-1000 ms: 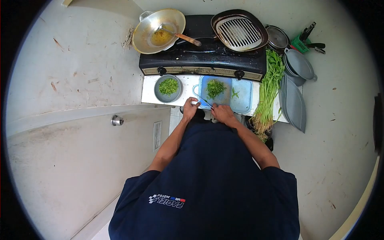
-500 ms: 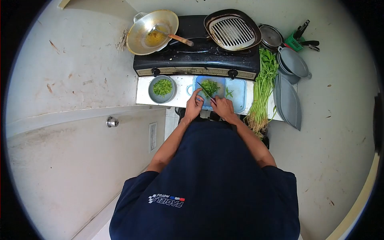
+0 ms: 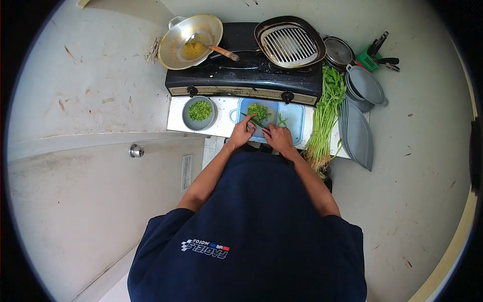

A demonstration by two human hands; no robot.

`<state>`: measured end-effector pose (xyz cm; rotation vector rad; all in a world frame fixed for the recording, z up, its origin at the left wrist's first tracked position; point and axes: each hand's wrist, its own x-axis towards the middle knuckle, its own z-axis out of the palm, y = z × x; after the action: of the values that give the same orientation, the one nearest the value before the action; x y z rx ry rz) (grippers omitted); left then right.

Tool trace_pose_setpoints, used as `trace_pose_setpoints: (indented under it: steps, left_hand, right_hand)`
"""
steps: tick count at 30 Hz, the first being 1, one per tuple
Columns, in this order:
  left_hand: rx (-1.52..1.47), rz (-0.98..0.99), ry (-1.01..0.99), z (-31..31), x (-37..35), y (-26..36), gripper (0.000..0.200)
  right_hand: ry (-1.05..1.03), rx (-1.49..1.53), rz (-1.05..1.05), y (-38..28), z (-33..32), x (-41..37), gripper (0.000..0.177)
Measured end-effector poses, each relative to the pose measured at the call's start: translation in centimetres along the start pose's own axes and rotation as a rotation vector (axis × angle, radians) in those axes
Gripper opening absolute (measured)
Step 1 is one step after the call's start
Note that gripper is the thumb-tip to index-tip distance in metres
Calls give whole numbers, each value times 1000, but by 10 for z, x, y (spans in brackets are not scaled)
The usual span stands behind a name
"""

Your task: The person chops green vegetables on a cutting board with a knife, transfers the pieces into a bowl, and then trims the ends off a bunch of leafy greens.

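Near the head view's top centre, a blue cutting board [image 3: 296, 115] lies at six o'clock from the stove [image 3: 241, 83]. On it the right hand [image 3: 278, 137] grips a knife [image 3: 253, 121] (thin, dark blade), long axis slanted, tip toward ten o'clock, beside chopped greens [image 3: 258, 109]. The left hand [image 3: 241, 132] has its fingers curled beside the blade; whether they pinch anything is unclear.

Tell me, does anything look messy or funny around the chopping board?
Yes. The long bunch of greens, right of the blue cutting board, seems to poke its root ends past the front edge of the counter. The wall paint beside the wok is chipped and scuffed. The right hand holds the knife over the board.
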<state>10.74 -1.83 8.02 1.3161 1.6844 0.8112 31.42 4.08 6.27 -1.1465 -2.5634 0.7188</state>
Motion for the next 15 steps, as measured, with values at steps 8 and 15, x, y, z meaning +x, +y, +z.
trace_pose_setpoints:
  steps: [8, 15]
  left_hand:
    - [-134, -26, 117, -22, -22, -16, 67]
    - [-338, -172, 240, -28, -36, -54, 51]
  right_hand:
    - [-19, 99, 75, -4, -12, -13, 33]
    - [-132, 12, 36, -2, 3, -21, 39]
